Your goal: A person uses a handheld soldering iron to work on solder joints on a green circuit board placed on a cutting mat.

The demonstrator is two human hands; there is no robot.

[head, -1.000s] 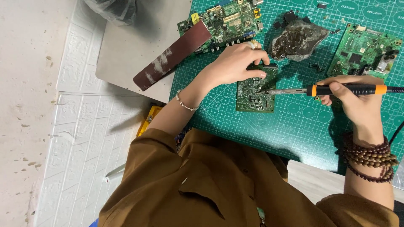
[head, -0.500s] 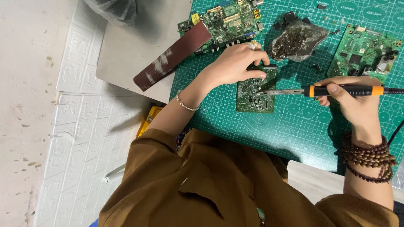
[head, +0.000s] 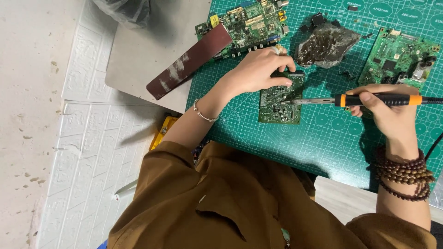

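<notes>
- The person wears a loose brown garment [head: 240,203] with a collar.
- A thin metal bracelet [head: 201,113] circles the left wrist.
- Several loops of dark brown wooden beads [head: 404,173] wrap the right wrist.
- A ring [head: 277,50] sits on a left-hand finger.

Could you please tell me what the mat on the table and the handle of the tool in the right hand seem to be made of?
Mat: probably soft matte vinyl or rubber, green with a printed white grid. Tool handle: likely moulded plastic or rubber, black with orange bands.
</notes>
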